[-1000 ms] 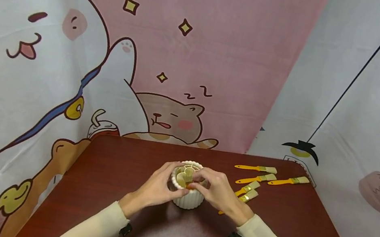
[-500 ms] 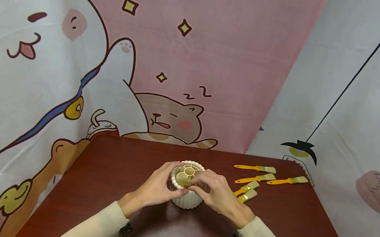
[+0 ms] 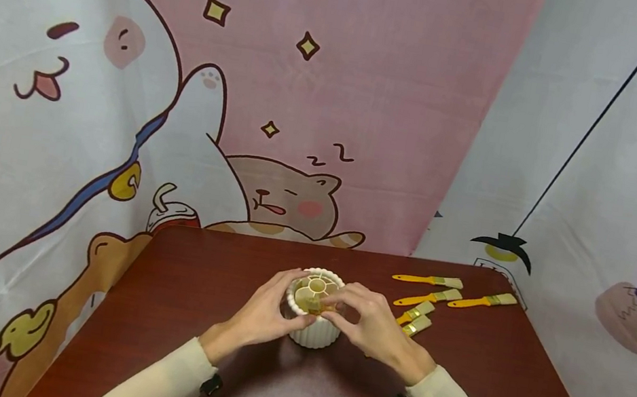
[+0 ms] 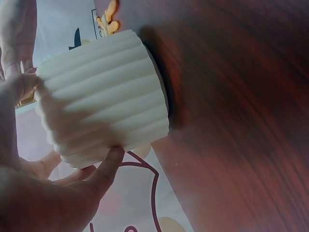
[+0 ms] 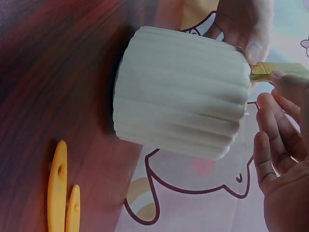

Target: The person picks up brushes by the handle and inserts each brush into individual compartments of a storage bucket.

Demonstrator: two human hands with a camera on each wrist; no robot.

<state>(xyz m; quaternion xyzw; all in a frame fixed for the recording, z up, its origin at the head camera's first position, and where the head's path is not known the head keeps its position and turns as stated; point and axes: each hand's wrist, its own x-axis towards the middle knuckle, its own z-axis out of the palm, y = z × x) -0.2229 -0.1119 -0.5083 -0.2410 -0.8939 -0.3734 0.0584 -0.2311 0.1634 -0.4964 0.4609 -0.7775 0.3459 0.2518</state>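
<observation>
A white round pot [image 3: 314, 336] with ribbed sides and a beaded rim stands upright on the table, its top divided into a central ring and compartments around it. My left hand [image 3: 267, 311] grips its left side, thumb at the near rim. At the near part of the rim, my right hand [image 3: 375, 325] pinches a paintbrush [image 5: 263, 70] between thumb and fingers. The brush's pale bristles and gold ferrule stick out above the pot [image 5: 181, 92] in the right wrist view; its handle is hidden. The left wrist view shows the left thumb on the pot's ribs [image 4: 101, 101].
Several yellow-handled paintbrushes [image 3: 482, 301] lie on the dark red wooden table [image 3: 195, 276] right of the pot, some partly behind the right hand. A cartoon-printed cloth [image 3: 395, 100] hangs behind and beside the table.
The right hand has shifted slightly to the right at the near rim. The paintbrush's bristles now show beside its fingertips, lower and nearer than a second ago. The left hand keeps its grip.
</observation>
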